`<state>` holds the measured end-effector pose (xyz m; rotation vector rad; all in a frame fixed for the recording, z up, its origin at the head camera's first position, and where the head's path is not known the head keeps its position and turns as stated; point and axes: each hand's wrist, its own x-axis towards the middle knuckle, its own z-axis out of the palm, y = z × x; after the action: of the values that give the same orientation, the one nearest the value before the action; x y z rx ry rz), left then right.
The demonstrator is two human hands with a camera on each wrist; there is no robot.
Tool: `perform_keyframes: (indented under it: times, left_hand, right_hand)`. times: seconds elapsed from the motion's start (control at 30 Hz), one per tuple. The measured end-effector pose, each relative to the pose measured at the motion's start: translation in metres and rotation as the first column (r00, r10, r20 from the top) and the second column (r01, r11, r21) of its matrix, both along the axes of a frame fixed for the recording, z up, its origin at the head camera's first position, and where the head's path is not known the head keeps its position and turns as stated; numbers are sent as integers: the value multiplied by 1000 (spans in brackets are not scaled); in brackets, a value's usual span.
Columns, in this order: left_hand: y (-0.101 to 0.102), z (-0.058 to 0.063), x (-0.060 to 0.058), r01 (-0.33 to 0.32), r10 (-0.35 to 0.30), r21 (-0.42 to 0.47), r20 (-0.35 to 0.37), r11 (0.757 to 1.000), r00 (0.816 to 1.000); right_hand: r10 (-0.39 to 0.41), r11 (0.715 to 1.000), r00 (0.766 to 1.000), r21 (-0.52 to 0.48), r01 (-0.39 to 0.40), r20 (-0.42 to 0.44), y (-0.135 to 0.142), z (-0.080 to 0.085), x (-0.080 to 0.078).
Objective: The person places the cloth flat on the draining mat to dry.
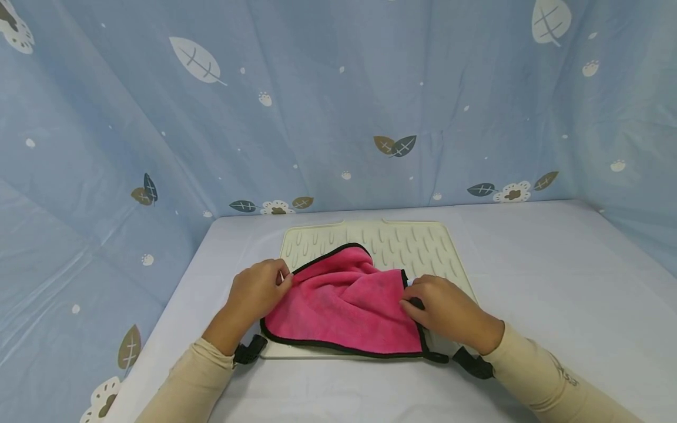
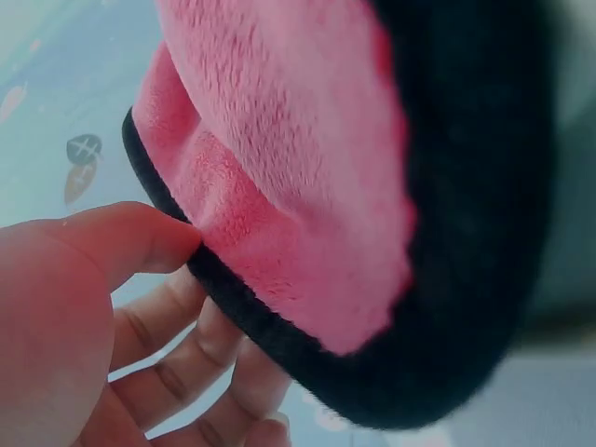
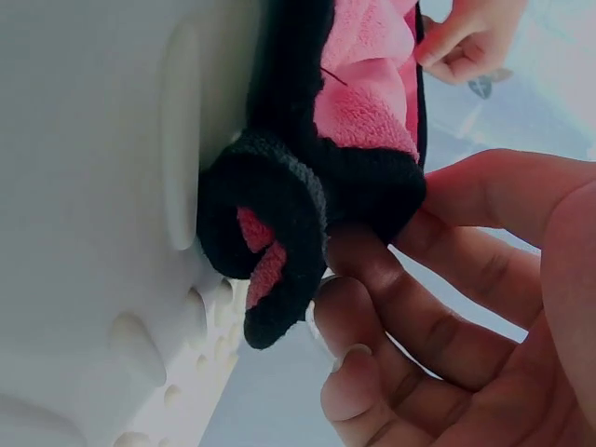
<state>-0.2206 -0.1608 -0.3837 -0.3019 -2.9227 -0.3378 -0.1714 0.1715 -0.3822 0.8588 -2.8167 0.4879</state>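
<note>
A pink cloth (image 1: 344,305) with black edging lies rumpled over a cream ridged mat (image 1: 433,247). At its left edge my left hand (image 1: 259,288) pinches the black border between thumb and fingers; the left wrist view shows the thumb on the border (image 2: 242,298) and fingers behind it. My right hand (image 1: 441,305) pinches the cloth's right edge. In the right wrist view, a corner of the black edging (image 3: 279,233) curls over beside the right fingertips (image 3: 349,307), close to the mat's raised ridges.
The mat rests on a white-covered table (image 1: 555,294). A blue curtain (image 1: 328,106) with leaf and flower prints hangs behind and along the left side. Black straps (image 1: 473,363) sit at both wrists, below beige sleeves (image 1: 545,376).
</note>
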Motion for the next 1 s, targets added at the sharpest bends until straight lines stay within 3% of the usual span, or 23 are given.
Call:
perform_keyframes:
  times: [0.37, 0.67, 1.0]
  left_hand:
    - [-10, 4, -3, -49, 49, 3, -12, 999, 999]
    - [-14, 6, -4, -69, 70, -14, 50, 998, 996]
    - [0, 11, -7, 16, -15, -33, 53, 999, 998]
  right_hand:
    - [-6, 1000, 999, -17, 7, 32, 1, 1, -2]
    - [-10, 999, 996, -29, 13, 88, 2, 3, -3]
    - [-34, 996, 988, -75, 46, 153, 9, -1, -6]
